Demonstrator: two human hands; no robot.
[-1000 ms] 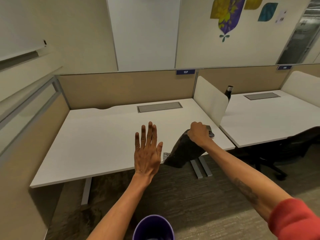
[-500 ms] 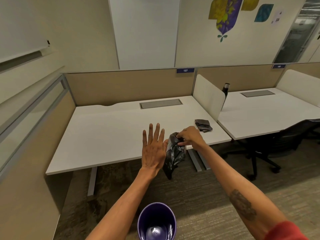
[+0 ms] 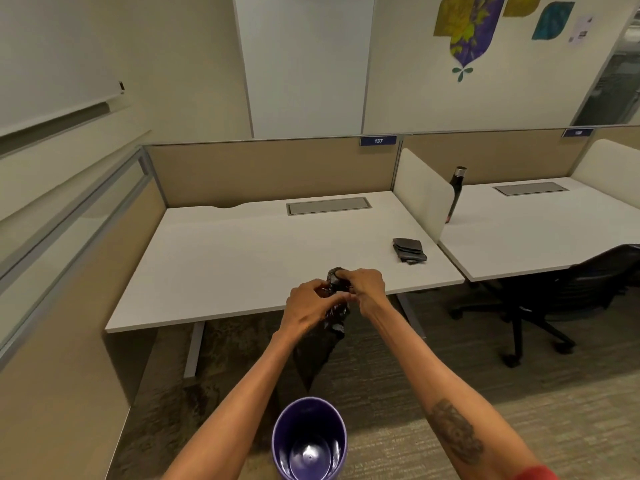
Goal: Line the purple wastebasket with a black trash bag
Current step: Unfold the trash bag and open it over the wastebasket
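The purple wastebasket (image 3: 309, 441) stands upright on the carpet at the bottom centre, with nothing inside it. Above it, a crumpled black trash bag (image 3: 332, 327) hangs down in front of the desk edge. My left hand (image 3: 310, 304) and my right hand (image 3: 365, 289) are side by side, both pinching the bag's top end. The bag's lower part dangles between my forearms, above the basket's rim.
A white desk (image 3: 242, 265) lies ahead with a small stack of folded dark bags (image 3: 408, 250) near its right edge. A divider panel (image 3: 424, 188) separates a second desk holding a dark bottle (image 3: 456, 188). A black office chair (image 3: 561, 289) stands at the right.
My left hand, open and flat before, has closed on the bag's top beside my right hand. The bag hangs longer now. The view has pulled back, showing more of the basket.
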